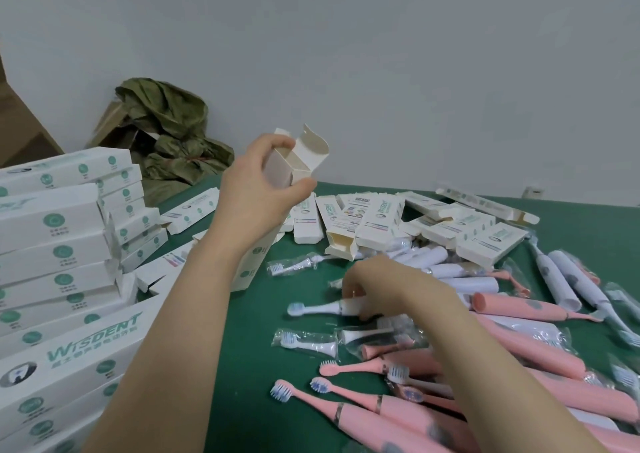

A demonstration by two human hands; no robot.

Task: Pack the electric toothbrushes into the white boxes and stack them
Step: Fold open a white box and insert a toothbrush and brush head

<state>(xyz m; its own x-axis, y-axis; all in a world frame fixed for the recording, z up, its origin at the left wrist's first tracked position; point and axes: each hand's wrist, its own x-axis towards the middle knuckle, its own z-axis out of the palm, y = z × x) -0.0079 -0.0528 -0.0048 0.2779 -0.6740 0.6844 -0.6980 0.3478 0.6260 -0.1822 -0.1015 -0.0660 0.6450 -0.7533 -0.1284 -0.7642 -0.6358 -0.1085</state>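
Boxes first: left grip (256,182) holds one white box (277,172) up over the desk (242,400), thumb & fingers curled round its upper part. Box stands near upright, top end open w/ tuck flap sticking up, plain beige card inside. Its lower part runs down behind the wrist, w/ round green logos on the side.

Right grip (377,286) is down on the desk, fingers curled over the handle of a white toothbrush (322,307). Brush lies flat, head pointing left, blue-white bristles; rest of handle hidden under the hand.

Left side: stack of closed boxes (52,244), white w/ green WISDENT print & round green marks, several layers high, lying lengthwise.

Back of desk: loose heap of empty boxes (374,217), ends open, some w/ barcode side up.

Right & front: pink toothbrushes (408,418) piled criss-cross, heads mostly to the left, grey buttons on the bodies. White handles (564,279) lie beyond them.

Spare brush heads (308,340) in clear bags lie just below the right grip.

Far back by the grey wall (381,54): crumpled green bag (166,123) on a brown carton (114,120).
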